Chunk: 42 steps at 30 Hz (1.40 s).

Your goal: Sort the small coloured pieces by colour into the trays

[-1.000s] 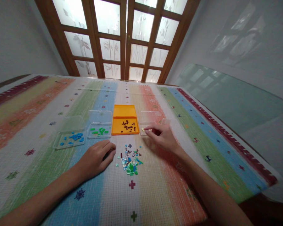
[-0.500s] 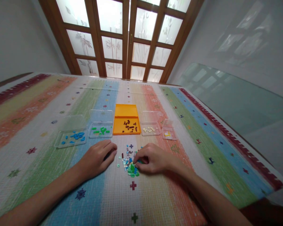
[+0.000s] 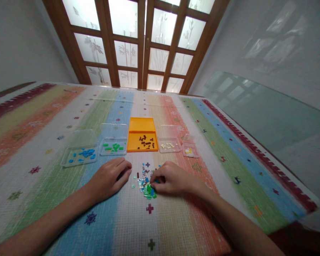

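A loose pile of small toy bricks (image 3: 148, 189), green, blue, brown and pale, lies on the tablecloth between my hands. At the pile's right side, my right hand (image 3: 170, 179) has thumb and forefinger pinched together among the bricks. What sits between those fingertips is too small to make out. My left hand (image 3: 110, 176) rests on the cloth left of the pile, apart from it, with its fingers curled in towards the thumb. The inside of that hand is hidden. A single dark brown brick (image 3: 138, 175) lies at the pile's left edge.
Beyond the hands stands a row of open-lidded boxes: a clear box of blue bricks (image 3: 64, 161), a clear box of green bricks (image 3: 102, 152), an orange box of brown bricks (image 3: 133, 144), a clear box of cream bricks (image 3: 170, 150) and a small clear box of yellow and white bricks (image 3: 194, 153).
The whole view has shifted very slightly. Both hands keep nearly the same places, the right one still pinching at the pile.
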{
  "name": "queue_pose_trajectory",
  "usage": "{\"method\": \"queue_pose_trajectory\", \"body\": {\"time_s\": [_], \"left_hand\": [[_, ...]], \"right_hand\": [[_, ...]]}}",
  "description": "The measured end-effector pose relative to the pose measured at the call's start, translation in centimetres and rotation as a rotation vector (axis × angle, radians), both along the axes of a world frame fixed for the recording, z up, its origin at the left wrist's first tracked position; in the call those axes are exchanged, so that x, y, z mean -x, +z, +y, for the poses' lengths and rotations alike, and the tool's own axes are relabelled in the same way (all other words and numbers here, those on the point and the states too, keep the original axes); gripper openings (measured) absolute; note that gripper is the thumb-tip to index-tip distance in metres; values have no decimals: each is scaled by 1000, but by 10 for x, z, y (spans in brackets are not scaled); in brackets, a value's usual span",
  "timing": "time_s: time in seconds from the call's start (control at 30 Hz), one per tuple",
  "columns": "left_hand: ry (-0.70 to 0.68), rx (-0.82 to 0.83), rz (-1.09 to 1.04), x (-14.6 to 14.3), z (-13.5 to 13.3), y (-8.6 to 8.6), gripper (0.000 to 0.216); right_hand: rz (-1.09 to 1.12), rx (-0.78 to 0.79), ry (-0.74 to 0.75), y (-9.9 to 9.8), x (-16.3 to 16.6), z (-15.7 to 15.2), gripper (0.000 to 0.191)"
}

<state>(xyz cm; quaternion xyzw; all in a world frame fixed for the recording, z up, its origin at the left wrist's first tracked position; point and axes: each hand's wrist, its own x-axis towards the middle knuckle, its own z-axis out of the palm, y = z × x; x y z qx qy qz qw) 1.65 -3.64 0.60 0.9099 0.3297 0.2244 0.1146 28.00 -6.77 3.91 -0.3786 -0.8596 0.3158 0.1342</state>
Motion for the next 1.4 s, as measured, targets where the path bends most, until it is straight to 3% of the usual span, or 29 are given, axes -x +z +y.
{"method": "queue_pose_trajectory", "body": {"time_s": [0.3, 0.63, 0.93, 1.1, 1.27, 1.4], "left_hand": [[-8, -19, -7, 1, -1, 1, 21], [-24, -21, -7, 1, 0, 1, 21], [-18, -29, -13, 1, 1, 0, 21], [-21, -33, -18, 0, 0, 2, 21], [-24, -51, -23, 0, 0, 3, 20], [-64, -142, -81, 1, -1, 1, 18]], "right_hand": [[67, 3, -27, 5, -9, 4, 15], [198, -410, -577, 2, -60, 38, 23], [126, -466, -701, -7, -66, 45, 24], [191, -421, -609, -4, -56, 37, 25], [230, -207, -385, -5, -19, 14, 21], [140, -104, -180, -4, 3, -1, 20]]}}
